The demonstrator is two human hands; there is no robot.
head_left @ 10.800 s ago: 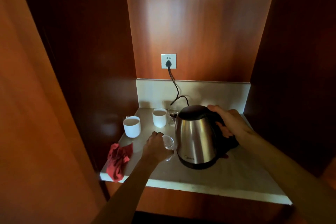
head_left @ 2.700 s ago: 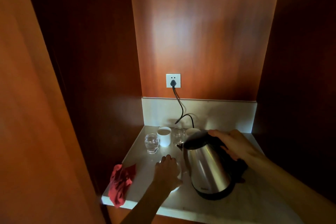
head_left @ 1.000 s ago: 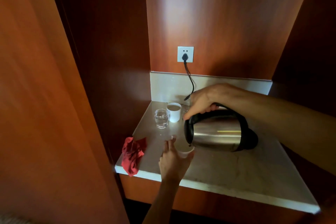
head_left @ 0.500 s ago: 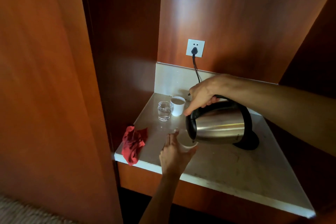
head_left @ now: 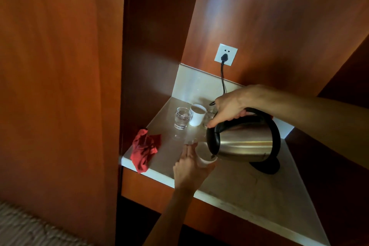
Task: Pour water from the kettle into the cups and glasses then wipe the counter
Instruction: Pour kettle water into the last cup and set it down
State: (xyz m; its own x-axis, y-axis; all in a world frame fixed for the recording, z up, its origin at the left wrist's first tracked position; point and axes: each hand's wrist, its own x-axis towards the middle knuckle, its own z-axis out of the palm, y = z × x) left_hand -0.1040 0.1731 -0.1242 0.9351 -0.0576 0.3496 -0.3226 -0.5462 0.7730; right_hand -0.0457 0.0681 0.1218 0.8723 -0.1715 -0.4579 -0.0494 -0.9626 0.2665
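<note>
Right hand (head_left: 231,106) grips the tipped kettle (head_left: 245,140); left hand (head_left: 191,168) fingers hold one cup (head_left: 203,156). Behind on the tabletop (head_left: 249,185): one glass (head_left: 182,118), one mug (head_left: 197,115), a red cloth (head_left: 144,149).

Red cloth (head_left: 145,149) (white cup (head_left: 204,157)).

Steel kettle (head_left: 244,142) tipped sideways, spout over white cup (head_left: 203,156) on counter (head_left: 239,183).

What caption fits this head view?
Right hand tips the steel kettle over a white cup held by the left hand.
</note>
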